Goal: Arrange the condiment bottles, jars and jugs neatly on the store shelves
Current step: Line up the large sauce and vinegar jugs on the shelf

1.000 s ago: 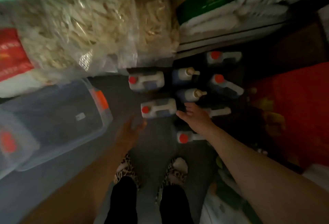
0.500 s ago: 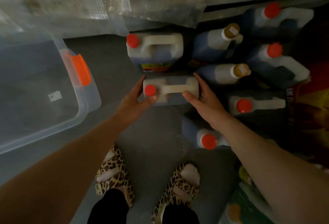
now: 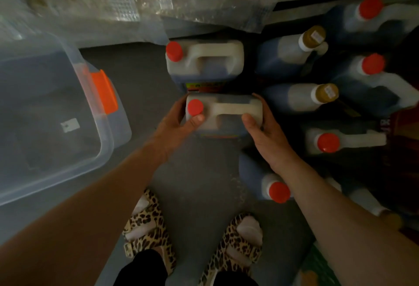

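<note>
Down on the floor (image 3: 136, 76), the jug (image 3: 224, 113) sits between both hands, left hand (image 3: 176, 124) and right hand (image 3: 265, 131) apparently gripping its ends.

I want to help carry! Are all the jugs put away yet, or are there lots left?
Not yet. No jug can be seen on a shelf; they all stand on the floor. Right now the left hand and right hand grip one red-capped jug from both sides. Left: the jug behind it, two gold-capped bottles and more red-capped jugs.
</note>
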Demonstrator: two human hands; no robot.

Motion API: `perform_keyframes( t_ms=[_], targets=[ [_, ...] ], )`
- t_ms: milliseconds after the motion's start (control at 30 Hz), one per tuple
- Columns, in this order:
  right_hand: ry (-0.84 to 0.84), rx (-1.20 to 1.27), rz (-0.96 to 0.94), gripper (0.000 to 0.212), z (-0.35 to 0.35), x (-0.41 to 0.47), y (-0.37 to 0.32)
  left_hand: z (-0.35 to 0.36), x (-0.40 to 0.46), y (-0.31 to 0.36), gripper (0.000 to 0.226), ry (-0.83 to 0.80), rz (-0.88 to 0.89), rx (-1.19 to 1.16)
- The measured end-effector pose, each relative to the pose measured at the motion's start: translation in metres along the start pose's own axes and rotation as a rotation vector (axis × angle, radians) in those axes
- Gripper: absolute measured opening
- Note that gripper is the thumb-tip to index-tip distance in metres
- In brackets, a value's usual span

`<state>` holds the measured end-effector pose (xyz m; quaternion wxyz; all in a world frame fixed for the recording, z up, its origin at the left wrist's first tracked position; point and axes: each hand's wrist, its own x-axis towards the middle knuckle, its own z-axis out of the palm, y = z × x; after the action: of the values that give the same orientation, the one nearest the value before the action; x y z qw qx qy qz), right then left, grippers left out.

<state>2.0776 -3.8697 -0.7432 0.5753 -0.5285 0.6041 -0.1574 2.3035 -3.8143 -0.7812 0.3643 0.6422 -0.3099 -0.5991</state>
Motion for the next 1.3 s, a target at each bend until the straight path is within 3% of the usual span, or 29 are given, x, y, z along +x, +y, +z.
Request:
perform_keyframes(
  t_ms=[100, 233, 333, 467, 633, 900, 1067, 1233, 1300],
  targets=[
    [0.02, 0.039, -0.019, 0.063, 0.005, 0.003, -0.007, -0.005, 0.003, 0.008, 0.047, 0.001, -0.065, -0.027],
    [0.078, 0.093, 0.024, 0.038, 0.019, 0.008, -0.015, -0.012, -0.004, 0.02, 0.027, 0.044, -0.127, -0.039],
    [0.087, 0.122, 0.119, 0.043, 0.031, -0.004, -0.022, -0.022, -0.023, 0.023, 0.019, 0.048, -0.167, -0.033],
    [0.111, 0.138, 0.197, 0.068, 0.038, -0.035, -0.047, -0.032, -0.057, 0.041, 0.042, 0.07, -0.239, -0.017],
    [0.171, 0.189, 0.261, 0.065, 0.026, -0.079, -0.103, -0.034, -0.101, 0.1, 0.06, 0.11, -0.304, -0.002],
    [0.174, 0.282, 0.24, 0.028, -0.052, -0.161, -0.271, -0.016, -0.184, 0.289, 0.07, 0.202, -0.281, -0.012],
    [0.236, 0.296, 0.128, 0.036, -0.114, -0.214, -0.397, -0.005, -0.242, 0.431, 0.105, 0.267, -0.234, -0.042],
    [0.179, 0.279, -0.096, 0.077, -0.173, -0.271, -0.516, 0.007, -0.305, 0.572, 0.086, 0.381, -0.084, -0.065],
    [0.106, 0.236, -0.257, 0.076, -0.198, -0.297, -0.558, 0.01, -0.329, 0.629, 0.091, 0.405, -0.023, -0.042]
  ],
)
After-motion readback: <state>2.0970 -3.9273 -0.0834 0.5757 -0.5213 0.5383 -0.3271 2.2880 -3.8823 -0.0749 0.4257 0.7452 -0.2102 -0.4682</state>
